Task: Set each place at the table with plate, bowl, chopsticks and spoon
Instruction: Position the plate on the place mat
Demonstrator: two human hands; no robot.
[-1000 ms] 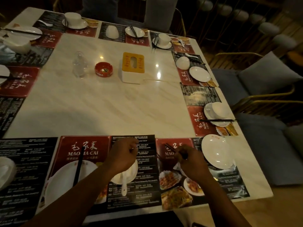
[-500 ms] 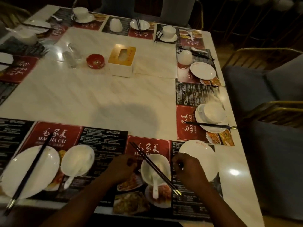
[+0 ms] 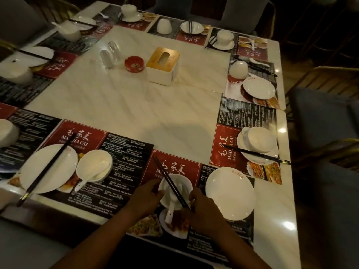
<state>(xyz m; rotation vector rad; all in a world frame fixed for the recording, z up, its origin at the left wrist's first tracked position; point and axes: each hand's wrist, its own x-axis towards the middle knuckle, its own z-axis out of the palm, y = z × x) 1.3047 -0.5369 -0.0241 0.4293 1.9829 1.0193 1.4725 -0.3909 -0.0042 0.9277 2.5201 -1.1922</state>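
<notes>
A white bowl (image 3: 184, 184) stands on the red and black placemat (image 3: 171, 166) at the near edge, with a white spoon (image 3: 170, 211) in it and black chopsticks (image 3: 169, 181) lying across its rim. My left hand (image 3: 144, 198) touches the bowl's left side. On the bowl's right, my right hand (image 3: 204, 209) pinches the near end of the chopsticks. A white plate (image 3: 230, 193) lies just right of that hand. To the left, another place has a plate (image 3: 48, 167) with chopsticks (image 3: 46, 169) on it and a bowl (image 3: 94, 165) with a spoon.
Further plates, bowls and chopsticks sit on placemats round the marble table (image 3: 126, 105). A tissue box (image 3: 162, 66), a red ashtray (image 3: 134, 64) and two clear shakers (image 3: 109, 54) stand mid-table. Chairs (image 3: 320, 117) line the right side.
The view shifted right along the near edge. Both hands closed in on the bowl; my right hand came off the plate's edge and took the near end of the chopsticks.
</notes>
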